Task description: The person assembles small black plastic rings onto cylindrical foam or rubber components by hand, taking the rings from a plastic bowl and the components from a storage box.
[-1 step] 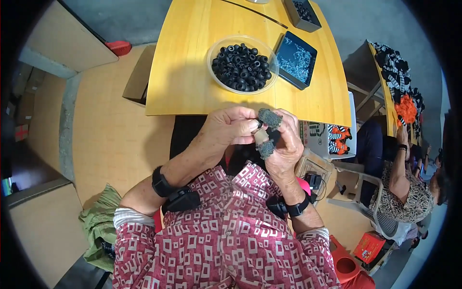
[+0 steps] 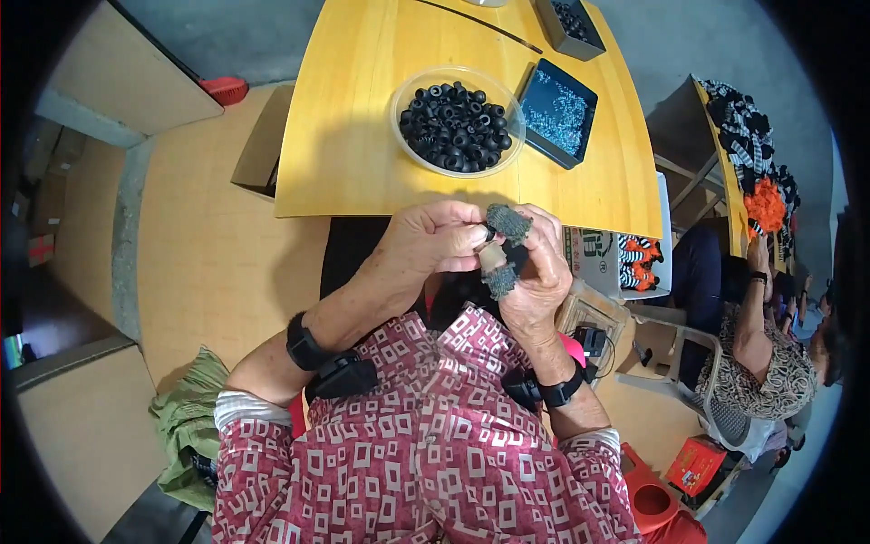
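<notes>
Close together in front of my chest, just off the table's near edge, both hands are closed at the fingertips. My left hand (image 2: 438,238) pinches a small black piece (image 2: 488,233) between thumb and forefinger. Touching it from the other side is my right hand (image 2: 541,267), its fingers bent inward. Two dark grey knitted covers (image 2: 508,223) sit at the right hand's fingertips, with a tan band (image 2: 492,256) between them. Whether the right fingers also grip the black piece is hidden. Beyond the hands, a clear round tub (image 2: 396,136) holds many black rubber-like rings or caps.
On the yellow table (image 2: 353,100), a dark tray (image 2: 569,160) of small pale bits stands right of the tub. Behind it are a grey box (image 2: 577,48) and a thin black strip (image 2: 485,25). A co-worker's arm (image 2: 752,322) and a white chair (image 2: 693,340) are at right.
</notes>
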Motion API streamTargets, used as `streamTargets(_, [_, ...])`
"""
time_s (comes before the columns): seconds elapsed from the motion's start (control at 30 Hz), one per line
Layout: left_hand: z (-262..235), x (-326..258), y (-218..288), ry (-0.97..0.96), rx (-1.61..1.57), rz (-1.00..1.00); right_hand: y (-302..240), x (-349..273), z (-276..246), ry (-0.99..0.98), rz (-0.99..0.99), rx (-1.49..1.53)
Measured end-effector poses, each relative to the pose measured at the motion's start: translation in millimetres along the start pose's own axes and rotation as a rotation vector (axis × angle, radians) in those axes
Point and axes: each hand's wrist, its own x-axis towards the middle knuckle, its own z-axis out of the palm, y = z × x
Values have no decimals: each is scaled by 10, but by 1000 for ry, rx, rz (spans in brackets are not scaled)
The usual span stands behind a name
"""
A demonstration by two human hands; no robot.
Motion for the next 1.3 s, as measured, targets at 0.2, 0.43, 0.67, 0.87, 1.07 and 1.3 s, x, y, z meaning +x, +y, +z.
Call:
streamTargets(0.2, [21,7,47,-54,9,-2,-34,0,27,30,-5,-21])
streamTargets(0.43, [67,-11,43,-38,-17,65,-72,-15,21,16,-52,-66])
streamTargets(0.67, [50,3,39,21,-21,72,-154,73,4,-25,7,-109])
streamTargets(0.87, [49,17,28,35,30,83,-32,150,-111,-116,-271,-354])
streamTargets(1.07, [43,30,-20,46,3,112,-51,185,-122,-170,-311,-379])
streamTargets(1.3, [89,10,32,7,120,54,-21,194,-196,-170,-394,-350])
